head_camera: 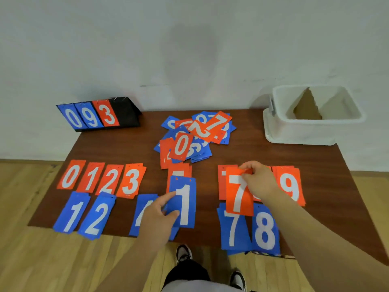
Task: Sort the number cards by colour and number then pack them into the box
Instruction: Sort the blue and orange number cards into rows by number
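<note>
My left hand pinches a blue 1 card over the middle of the brown table, above a red 5 card. My right hand pinches the top of a red 7 card, held over a red 7 pile and the blue 7. Sorted red piles 0, 1, 2, 3 lie at the left, with blue 1 and blue 2 below them. Red 9 and blue 8 lie at the right. A mixed heap of cards sits at the back centre.
A white plastic box with a cardboard divider stands at the table's back right corner. A black flip scoreboard showing 0, 9, 3 stands at the back left. My feet are on the wooden floor below the table's front edge.
</note>
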A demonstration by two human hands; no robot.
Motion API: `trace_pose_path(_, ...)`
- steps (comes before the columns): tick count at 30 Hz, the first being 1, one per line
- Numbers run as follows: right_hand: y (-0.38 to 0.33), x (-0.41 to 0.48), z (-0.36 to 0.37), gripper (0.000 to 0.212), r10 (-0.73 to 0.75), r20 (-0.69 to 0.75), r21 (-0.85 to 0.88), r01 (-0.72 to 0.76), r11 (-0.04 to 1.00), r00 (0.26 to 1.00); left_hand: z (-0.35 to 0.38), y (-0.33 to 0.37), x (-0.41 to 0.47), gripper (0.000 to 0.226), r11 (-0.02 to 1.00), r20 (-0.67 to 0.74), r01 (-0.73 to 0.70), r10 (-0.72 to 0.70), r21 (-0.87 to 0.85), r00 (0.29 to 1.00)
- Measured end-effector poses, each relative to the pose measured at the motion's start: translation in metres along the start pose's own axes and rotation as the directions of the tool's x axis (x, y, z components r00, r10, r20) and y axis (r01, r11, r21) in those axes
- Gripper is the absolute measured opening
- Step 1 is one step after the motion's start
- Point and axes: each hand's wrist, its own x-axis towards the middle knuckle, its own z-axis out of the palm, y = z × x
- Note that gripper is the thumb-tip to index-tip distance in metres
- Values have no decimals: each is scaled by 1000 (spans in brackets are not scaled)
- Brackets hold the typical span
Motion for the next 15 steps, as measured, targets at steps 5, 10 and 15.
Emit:
trace_pose_path(5, -7, 52, 46, 35, -9, 88, -222, 29, 975, 996, -49, -35, 13, 53, 998, -71, 56, -57, -9, 996)
trace_pose_path(10, -5, 50, 96, 54, -18, -49, -481, -8, 877, 999, -96, -73, 34, 53, 994, -49, 75, -79, -74, 996)
trace_pose_path(15, -84, -24, 228, 31, -11, 138, -145, 31, 989, 990, -170, -108, 53, 53, 991, 1, 106, -106, -77, 994)
